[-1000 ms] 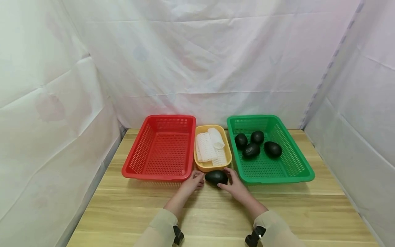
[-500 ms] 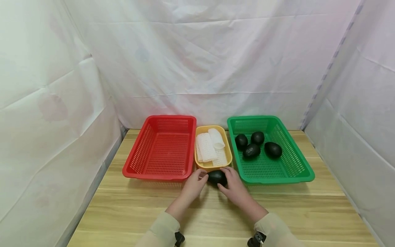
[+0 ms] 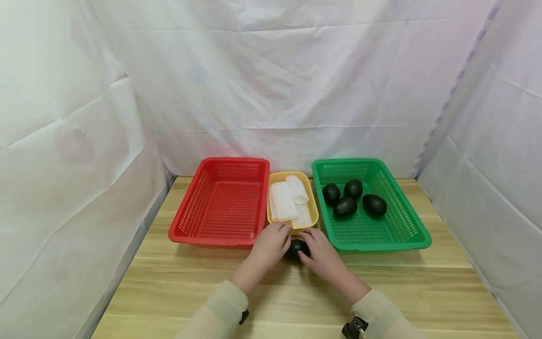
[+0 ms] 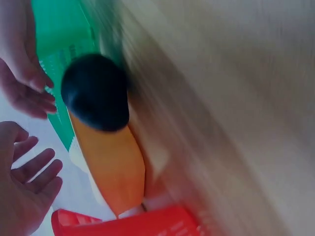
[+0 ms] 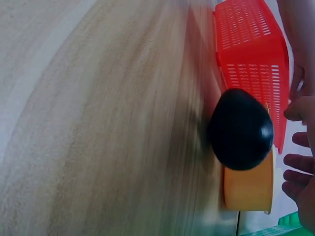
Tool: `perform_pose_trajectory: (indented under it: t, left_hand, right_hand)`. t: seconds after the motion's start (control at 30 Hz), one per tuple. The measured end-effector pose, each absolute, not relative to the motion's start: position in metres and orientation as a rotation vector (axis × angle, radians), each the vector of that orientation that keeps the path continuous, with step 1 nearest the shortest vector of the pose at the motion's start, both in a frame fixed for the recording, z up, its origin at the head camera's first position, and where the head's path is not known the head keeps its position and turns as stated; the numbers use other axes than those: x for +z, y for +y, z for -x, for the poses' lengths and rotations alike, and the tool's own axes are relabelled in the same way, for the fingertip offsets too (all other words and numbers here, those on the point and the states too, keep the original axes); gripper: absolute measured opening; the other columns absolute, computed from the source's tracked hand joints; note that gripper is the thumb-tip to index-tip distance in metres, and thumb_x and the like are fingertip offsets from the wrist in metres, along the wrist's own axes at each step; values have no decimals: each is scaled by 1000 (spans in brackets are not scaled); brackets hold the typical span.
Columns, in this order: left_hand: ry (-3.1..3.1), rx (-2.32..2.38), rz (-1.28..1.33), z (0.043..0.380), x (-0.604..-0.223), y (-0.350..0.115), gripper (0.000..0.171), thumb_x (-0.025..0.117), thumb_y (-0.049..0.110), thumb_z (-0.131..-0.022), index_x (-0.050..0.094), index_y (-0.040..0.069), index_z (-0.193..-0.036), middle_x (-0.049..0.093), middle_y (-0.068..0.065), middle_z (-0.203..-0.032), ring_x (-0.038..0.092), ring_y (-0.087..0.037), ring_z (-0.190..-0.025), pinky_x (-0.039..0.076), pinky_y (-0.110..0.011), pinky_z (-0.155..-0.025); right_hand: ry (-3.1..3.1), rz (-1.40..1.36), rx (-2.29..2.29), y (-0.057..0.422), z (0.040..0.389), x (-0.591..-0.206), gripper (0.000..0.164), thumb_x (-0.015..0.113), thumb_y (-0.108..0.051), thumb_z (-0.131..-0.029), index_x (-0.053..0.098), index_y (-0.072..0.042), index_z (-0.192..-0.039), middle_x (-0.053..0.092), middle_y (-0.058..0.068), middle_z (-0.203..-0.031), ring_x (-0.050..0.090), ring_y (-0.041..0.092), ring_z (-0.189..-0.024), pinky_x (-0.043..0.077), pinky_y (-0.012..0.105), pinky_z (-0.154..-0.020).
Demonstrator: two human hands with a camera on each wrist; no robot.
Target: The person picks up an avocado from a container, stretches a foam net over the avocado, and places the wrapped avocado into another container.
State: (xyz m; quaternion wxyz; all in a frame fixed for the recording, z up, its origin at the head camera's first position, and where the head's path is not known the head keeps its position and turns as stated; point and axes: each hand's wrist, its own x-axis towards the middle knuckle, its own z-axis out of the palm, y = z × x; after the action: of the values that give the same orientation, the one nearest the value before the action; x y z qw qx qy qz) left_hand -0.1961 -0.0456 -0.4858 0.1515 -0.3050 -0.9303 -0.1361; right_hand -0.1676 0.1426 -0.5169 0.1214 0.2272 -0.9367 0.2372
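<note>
L hand (image 3: 269,243): fingers loosely bent & spread, nothing gripped; at near-left corner of yellow basket, fingertips overlapping its near edge in head view. L wrist view: gap btwn fingers & avocado.

R hand (image 3: 322,250): fingers likewise spread, thumb apart from rest, nothing gripped; at near-right corner of yellow basket. R wrist view: fingers beside avocado, not around it.

Avocado (image 3: 298,249), 1 pc., black, smooth: on table, just in front of yellow basket (near side), btwn the 2 hands; partly hidden by them in head view. Contact w/ basket: can't tell.

Yellow basket (image 3: 314,209), 1 pc., small, rounded corners. Contents: white net sleeves (image 3: 282,200), sev., overlapping; exact no. unclear.

Red basket (image 3: 210,243), 1 pc., slotted walls: immed. left of yellow basket, larger.

Green basket (image 3: 381,246), 1 pc., slotted walls: right of yellow basket, also larger. Contents: black avocados (image 3: 345,207), 4 pcs.; 3 grouped on side nearer yellow basket, 1 slightly further right.

Table (image 3: 296,306), light wood grain: under yellow basket & all else listed.

Beige sleeves (image 3: 374,313), 2: on near side of yellow basket, w/ a blk. device at each cuff.

White cloth (image 3: 271,84), creased, faint coloured spots: behind yellow basket, also both sides.
</note>
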Motion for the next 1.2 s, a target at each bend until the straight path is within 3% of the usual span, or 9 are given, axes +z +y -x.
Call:
perform_pose_trajectory:
  t: [0.13,0.23,0.43,0.73,0.9,1.2]
  left_hand:
    - [-2636,-126,929,212,-486,-49,19,64,20,-91,71,10,-106,66,-4,-100,62,-21,-97,48,-39,-93]
    - [-2719,-26,923,222,-487,-51,21,62,23,-92,70,12,-108,65,-3,-106,60,-22,-107,38,-47,-105]
    - [-2830,30,935,235,-486,-52,25,62,27,-93,68,15,-115,62,-5,-121,53,-24,-119,29,-49,-111]
    - [-2867,158,926,240,-490,-48,27,58,33,-94,68,20,-116,57,-4,-131,48,-24,-126,23,-49,-114]
    - [-2857,248,921,240,-492,-47,30,58,36,-95,67,22,-120,55,-2,-135,48,-24,-126,23,-49,-114]
    - [-2853,328,942,244,-496,-47,35,58,39,-96,63,25,-128,47,-1,-145,45,-24,-130,24,-50,-113]
  right_hand:
    - [-2740,-739,605,141,168,-519,49,78,-25,-82,61,-3,-123,56,11,-121,51,29,-115,46,45,-94]
    - [-2805,-819,565,139,167,-522,50,76,-36,-84,63,-4,-121,59,10,-117,54,28,-111,46,45,-93]
    - [-2984,-901,673,135,164,-526,55,73,-47,-84,63,-7,-120,64,7,-111,60,23,-101,49,42,-86]
    - [-3002,-738,785,136,170,-534,60,77,-39,-83,56,-7,-130,59,10,-119,57,28,-107,48,46,-90]
    - [-2927,-725,656,137,177,-536,59,82,-30,-79,57,-8,-128,56,8,-118,54,28,-108,46,46,-92]
    - [-2701,-775,377,138,177,-537,56,83,-25,-77,60,-4,-123,56,14,-122,53,32,-113,47,47,-92]
